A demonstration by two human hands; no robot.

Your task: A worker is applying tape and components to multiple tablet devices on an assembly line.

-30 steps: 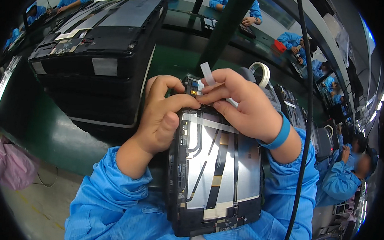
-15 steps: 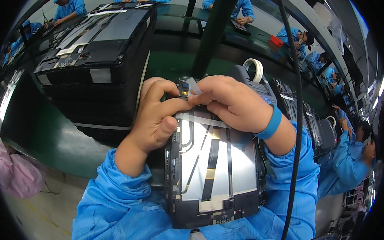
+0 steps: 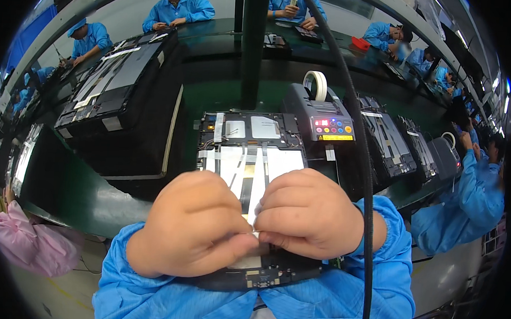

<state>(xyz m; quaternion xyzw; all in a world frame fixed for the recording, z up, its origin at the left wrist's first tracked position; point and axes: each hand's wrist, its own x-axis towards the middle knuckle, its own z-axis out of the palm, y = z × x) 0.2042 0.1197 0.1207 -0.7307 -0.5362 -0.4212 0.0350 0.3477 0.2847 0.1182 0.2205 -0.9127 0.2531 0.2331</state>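
An opened tablet-like device (image 3: 293, 155) lies in front of me, with silver battery panels, black ribbon cables and small circuit boards in a black frame. My left hand (image 3: 193, 225) and my right hand (image 3: 310, 213) are closed over its lower half, fingertips pinched together and nearly touching. A tiny pale bit shows between the fingertips; its kind is too small to tell. Near the device's upper left corner a translucent tape strip (image 3: 218, 127) sits upright across the parts. My hands hide much of the lower battery area.
A grey tape dispenser (image 3: 325, 120) with a white tape roll (image 3: 316, 86) stands behind right. A tall stack of similar devices (image 3: 115, 96) rises at left; more devices (image 3: 390, 142) lie at right. A black cable (image 3: 365, 164) hangs in front. Co-workers (image 3: 179, 11) sit around the bench.
Both hands have come from the device's upper left corner down toward me, over its lower half. The tape strip that my right hand pinched there now appears on the device. My view has tilted up.
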